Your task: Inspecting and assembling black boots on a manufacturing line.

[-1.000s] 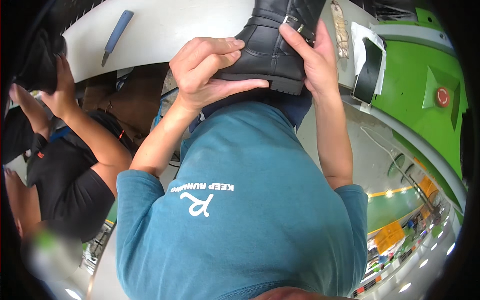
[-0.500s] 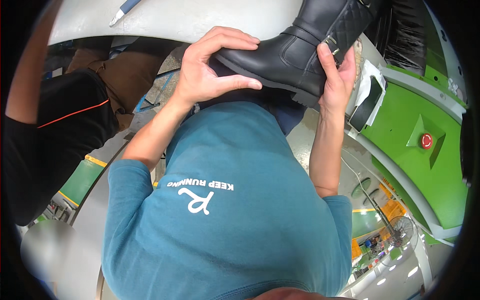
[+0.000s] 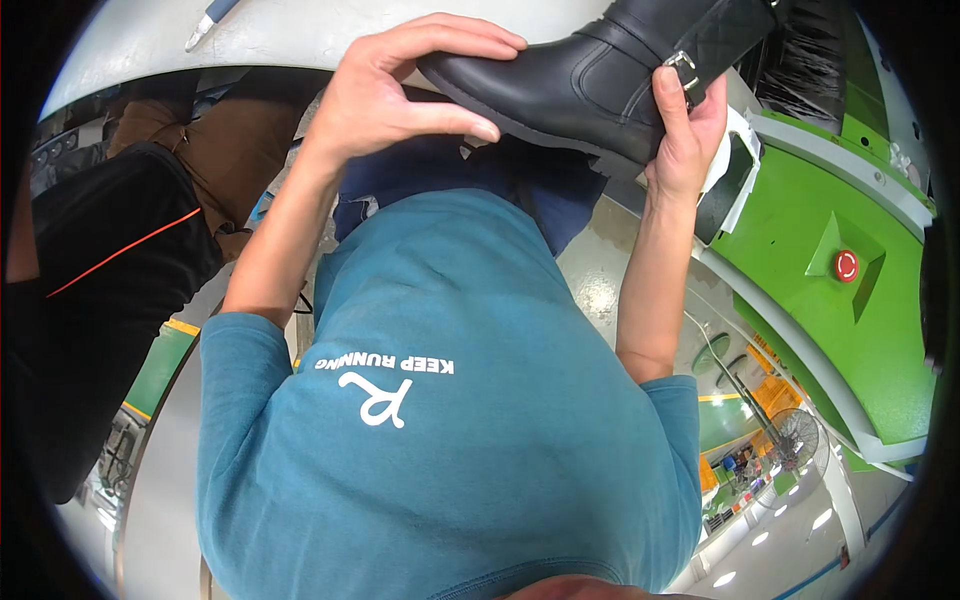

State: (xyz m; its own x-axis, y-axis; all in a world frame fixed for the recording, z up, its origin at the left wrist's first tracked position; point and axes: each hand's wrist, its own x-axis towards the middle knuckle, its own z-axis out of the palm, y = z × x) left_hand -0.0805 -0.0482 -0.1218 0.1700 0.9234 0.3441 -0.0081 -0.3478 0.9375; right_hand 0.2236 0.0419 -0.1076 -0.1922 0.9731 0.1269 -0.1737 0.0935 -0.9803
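A black ankle-strap boot [image 3: 560, 85] with a silver buckle, a quilted shaft and a ridged sole is held up over the near edge of the table. Its toe points left, and the top of the shaft runs out of view. My left hand [image 3: 385, 85] is wrapped round the toe, fingers over the upper and thumb along the sole's edge. Closed on the heel and ankle is my right hand [image 3: 690, 140], its thumb lying beside the buckle. The far side of the boot, where other fingers may rest, is hidden.
A blue-handled tool [image 3: 212, 22] with a pale tip lies at the table's far left. To the right stands a green machine [image 3: 810, 290] with a red push button [image 3: 846, 265]. Another person [image 3: 120, 230] in black is close on my left. A fan [image 3: 795, 438] stands behind.
Both hands have carried the boot slightly away from my body, with the toe a little higher in view. The grip looks the same.
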